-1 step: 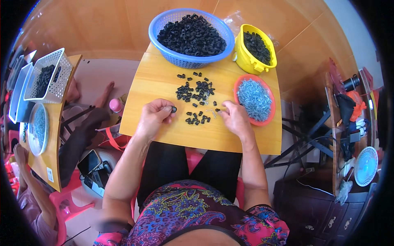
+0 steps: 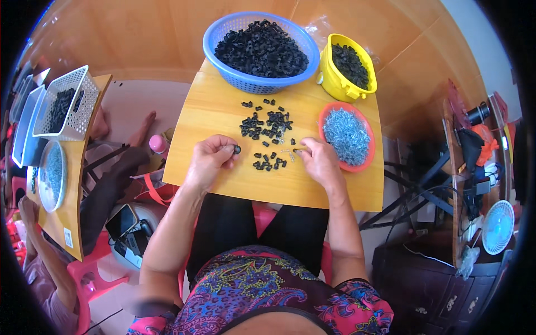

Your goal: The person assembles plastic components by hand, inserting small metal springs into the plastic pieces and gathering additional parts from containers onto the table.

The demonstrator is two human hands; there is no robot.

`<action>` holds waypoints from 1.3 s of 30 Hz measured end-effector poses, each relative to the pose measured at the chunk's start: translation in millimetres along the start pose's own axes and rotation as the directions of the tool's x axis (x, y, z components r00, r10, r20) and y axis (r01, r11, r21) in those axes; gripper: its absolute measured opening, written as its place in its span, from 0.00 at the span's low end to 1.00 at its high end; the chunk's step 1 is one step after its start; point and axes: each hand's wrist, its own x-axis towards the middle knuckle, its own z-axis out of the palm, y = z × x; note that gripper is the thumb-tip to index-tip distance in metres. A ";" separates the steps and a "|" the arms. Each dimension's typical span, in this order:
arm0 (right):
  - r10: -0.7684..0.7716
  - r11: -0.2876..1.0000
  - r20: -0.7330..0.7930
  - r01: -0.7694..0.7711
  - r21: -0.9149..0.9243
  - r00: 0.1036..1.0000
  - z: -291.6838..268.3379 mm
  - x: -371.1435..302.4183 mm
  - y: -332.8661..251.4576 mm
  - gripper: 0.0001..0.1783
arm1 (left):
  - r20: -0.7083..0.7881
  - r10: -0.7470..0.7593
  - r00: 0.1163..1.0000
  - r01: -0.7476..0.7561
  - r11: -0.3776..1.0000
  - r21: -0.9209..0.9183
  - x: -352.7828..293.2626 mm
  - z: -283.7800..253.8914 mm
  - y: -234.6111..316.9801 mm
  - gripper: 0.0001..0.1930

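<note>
My left hand (image 2: pixel 210 157) pinches a small black plastic part (image 2: pixel 237 149) between thumb and fingers, left of the loose parts. Across from it, my right hand (image 2: pixel 317 158) is closed in a pinch at a small dark piece (image 2: pixel 300 149), mostly covered by the fingertips. Between the hands lie loose black plastic parts (image 2: pixel 268 162) in a small group, with a larger cluster (image 2: pixel 276 123) farther back. A few thin silvery metal pieces (image 2: pixel 288 152) lie beside my right fingertips. A red dish (image 2: pixel 371 146) heaped with small silvery metal pieces (image 2: pixel 345 134) stands right of that hand.
At the table's back stand a blue basket (image 2: pixel 254 84) and a yellow tub (image 2: pixel 334 84), both holding black parts. On the left, another person's arm (image 2: pixel 50 251) is near a second table (image 2: pixel 78 206) with a white basket (image 2: pixel 84 120). A cabinet (image 2: pixel 435 290) stands at right.
My right thumb and fingertips have closed in slightly around the small dark piece. My left hand holds its place.
</note>
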 end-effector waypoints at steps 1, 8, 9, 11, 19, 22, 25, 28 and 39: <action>-0.003 1.000 0.000 0.003 0.001 1.000 1.6 1.2 -3.4 0.09 | -0.006 0.005 1.000 -0.005 1.000 -0.013 -0.7 1.1 1.3 0.04; -0.248 0.955 0.023 0.249 -0.162 0.968 23.3 15.6 -19.9 0.04 | -0.014 0.018 1.000 -0.018 1.000 -0.009 -2.5 0.6 -0.5 0.04; -0.269 0.952 0.003 0.267 -0.148 0.963 20.9 15.9 -25.4 0.03 | 0.026 -0.006 1.000 0.008 0.996 -0.087 -3.1 0.4 -1.1 0.04; -0.309 0.947 -0.021 0.306 -0.096 0.951 12.7 16.0 -45.3 0.03 | 0.092 -0.032 0.995 0.054 0.968 -0.244 -2.8 0.4 -4.5 0.04; -0.277 0.868 0.013 0.244 0.433 0.961 23.8 4.6 -96.5 0.02 | 0.120 -0.045 0.992 0.082 0.944 -0.319 -8.0 7.7 -3.5 0.04; -0.219 0.854 0.043 0.170 0.492 0.975 24.9 4.3 -93.6 0.01 | 0.105 0.023 0.994 -0.005 0.986 -0.168 -10.4 11.5 -4.4 0.05; -0.156 0.829 0.137 0.055 0.556 0.978 22.3 2.5 -90.5 0.02 | 0.102 0.092 0.990 -0.098 0.994 0.056 -14.5 15.3 -2.9 0.05; -0.138 0.792 0.224 -0.029 0.610 0.965 27.2 0.0 -79.8 0.03 | 0.099 0.117 0.988 -0.131 0.980 0.148 -15.9 22.1 -7.3 0.06; -0.136 0.986 -0.013 0.137 0.097 0.991 -22.4 3.1 -2.0 0.04 | 0.027 -0.056 0.998 0.061 0.948 -0.312 -3.7 10.7 -2.8 0.06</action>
